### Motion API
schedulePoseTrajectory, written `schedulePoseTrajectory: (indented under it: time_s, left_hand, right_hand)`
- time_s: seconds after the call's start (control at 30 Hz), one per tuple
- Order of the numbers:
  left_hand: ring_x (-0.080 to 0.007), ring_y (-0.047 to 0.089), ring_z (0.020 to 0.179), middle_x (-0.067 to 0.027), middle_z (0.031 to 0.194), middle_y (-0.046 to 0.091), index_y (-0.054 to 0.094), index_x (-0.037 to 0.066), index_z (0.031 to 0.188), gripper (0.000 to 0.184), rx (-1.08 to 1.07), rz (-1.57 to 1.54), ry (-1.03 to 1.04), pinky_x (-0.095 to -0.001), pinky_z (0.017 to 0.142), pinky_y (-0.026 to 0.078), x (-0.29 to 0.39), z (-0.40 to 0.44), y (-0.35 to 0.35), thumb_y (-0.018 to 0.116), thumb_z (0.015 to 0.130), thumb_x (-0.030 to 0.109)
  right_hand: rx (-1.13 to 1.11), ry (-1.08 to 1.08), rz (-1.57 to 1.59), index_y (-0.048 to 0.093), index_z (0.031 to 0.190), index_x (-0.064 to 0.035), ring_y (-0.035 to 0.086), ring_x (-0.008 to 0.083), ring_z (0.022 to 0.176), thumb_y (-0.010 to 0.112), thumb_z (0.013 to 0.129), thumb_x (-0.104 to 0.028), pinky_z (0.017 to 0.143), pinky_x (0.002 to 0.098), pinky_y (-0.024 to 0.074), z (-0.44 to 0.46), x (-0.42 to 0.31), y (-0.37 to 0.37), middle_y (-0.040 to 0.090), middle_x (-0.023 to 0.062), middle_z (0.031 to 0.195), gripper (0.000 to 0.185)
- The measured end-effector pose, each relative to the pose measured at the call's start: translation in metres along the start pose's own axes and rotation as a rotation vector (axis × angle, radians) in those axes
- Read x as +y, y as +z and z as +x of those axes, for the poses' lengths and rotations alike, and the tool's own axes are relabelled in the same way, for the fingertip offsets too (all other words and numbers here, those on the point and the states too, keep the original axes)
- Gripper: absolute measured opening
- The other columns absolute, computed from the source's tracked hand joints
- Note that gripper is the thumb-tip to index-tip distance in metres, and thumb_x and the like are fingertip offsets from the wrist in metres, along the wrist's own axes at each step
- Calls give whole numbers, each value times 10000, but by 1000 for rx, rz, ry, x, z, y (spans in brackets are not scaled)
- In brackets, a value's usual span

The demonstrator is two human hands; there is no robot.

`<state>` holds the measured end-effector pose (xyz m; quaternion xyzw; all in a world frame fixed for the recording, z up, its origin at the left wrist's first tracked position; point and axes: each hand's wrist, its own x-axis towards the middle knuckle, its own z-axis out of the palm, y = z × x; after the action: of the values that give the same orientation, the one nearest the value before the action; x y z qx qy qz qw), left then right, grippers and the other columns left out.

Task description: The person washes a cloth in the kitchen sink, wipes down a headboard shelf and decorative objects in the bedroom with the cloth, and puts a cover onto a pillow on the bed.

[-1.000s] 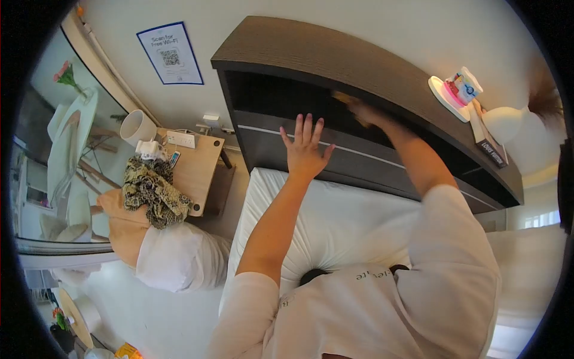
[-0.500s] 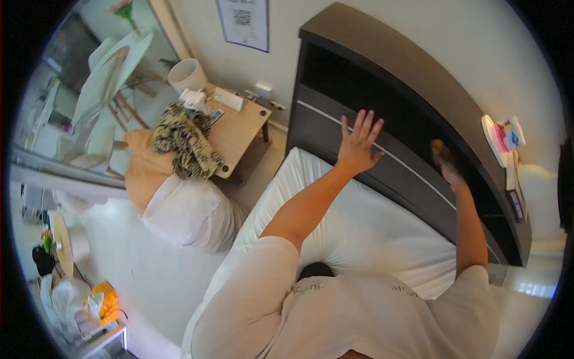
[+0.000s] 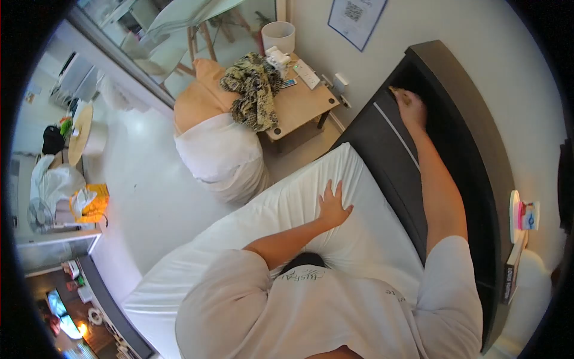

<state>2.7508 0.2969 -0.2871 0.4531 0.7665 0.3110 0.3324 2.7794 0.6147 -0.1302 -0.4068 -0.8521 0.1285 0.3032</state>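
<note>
My left hand [image 3: 335,206] rests with its fingers spread on the white fitted sheet [image 3: 287,221] of the bed. My right hand [image 3: 411,110] reaches to the far end of the dark headboard [image 3: 391,149], at the edge of its open shelf recess. Its fingers are closed round a small yellow-brown wad [image 3: 393,90], which looks like a cloth or sponge; most of it is hidden by the hand. A pale strip [image 3: 396,133] runs along the headboard's front panel below that hand.
Beyond the bed stands a low wooden table [image 3: 308,110] with a power strip [image 3: 307,75] and a patterned cloth [image 3: 254,90]. White and orange bedding [image 3: 221,149] is heaped beside it. A book [image 3: 512,272] and a small colourful item [image 3: 526,215] stand on the headboard's top.
My right hand has moved along the headboard recess to its far end with the yellow-brown wad. My left hand has come off the headboard panel down onto the sheet. The view has turned.
</note>
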Motion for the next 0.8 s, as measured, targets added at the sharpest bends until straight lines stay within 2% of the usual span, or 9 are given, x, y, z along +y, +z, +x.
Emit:
schedulePoseTrajectory:
  time_s: [0.2,0.27,0.37,0.5,0.57,0.6,0.67,0.7,0.8]
  left_hand:
    - [-466,299,1240,-319,1366,232,249,37,1378,864,191,45,28,-524,980,304,1,17,-29,716,712,332]
    - [-453,268,1257,-303,1375,222,266,53,1372,828,205,-17,122,-553,985,276,9,27,-31,706,725,324]
    - [-419,188,1317,-265,1403,204,278,79,1384,804,51,-49,313,-622,1012,188,55,44,-20,692,738,317]
    - [-384,131,1354,-216,1448,188,362,148,1363,730,-291,239,421,-634,1027,114,72,46,20,638,758,448]
    - [-357,52,1382,-169,1490,148,347,207,1384,732,-481,473,428,-639,1032,59,38,66,66,569,775,546]
    - [-357,33,1383,-156,1495,147,320,219,1404,756,-562,531,426,-648,1024,54,5,75,89,567,774,556]
    - [-374,45,1379,-148,1506,108,275,218,1425,786,-804,877,348,-633,1049,59,-54,92,117,551,779,570]
    - [-395,87,1371,-146,1510,82,212,210,1443,853,-1082,1167,562,-637,1044,130,-90,114,125,598,759,544]
    - [-439,90,1357,-140,1514,51,210,251,1442,821,-984,1132,375,-662,1035,103,-114,99,94,611,772,503]
  right_hand:
    - [284,-825,-184,613,768,-80,600,230,656,772,710,-225,594,323,490,-52,-130,-101,610,75,744,223]
    - [625,-670,-251,602,761,-72,594,226,662,765,723,-257,588,306,481,-23,-138,-145,615,75,745,250]
    - [605,-219,-331,629,969,-47,609,287,847,706,784,-197,762,348,468,7,-98,-217,636,128,909,251]
    - [181,327,-571,467,1282,-36,307,420,1276,630,812,-362,1058,509,237,-73,-51,-250,308,269,1395,595]
    - [447,94,-788,439,1314,-55,231,403,1322,554,870,-373,1074,512,212,-144,-54,-274,242,241,1437,559]
    - [608,-11,-597,625,1023,-52,594,279,939,673,785,-115,821,355,450,-188,-54,-285,627,130,982,250]
    - [708,35,-576,625,1009,-60,568,273,998,656,751,-57,863,335,438,-285,-57,-297,619,99,1036,261]
    - [644,230,-520,617,1010,-60,565,318,978,645,760,-107,857,399,436,-341,-57,-284,621,125,1016,257]
    - [-37,1119,-398,593,1084,-50,558,337,1018,579,815,-214,890,416,437,-522,-74,-241,596,181,1091,315]
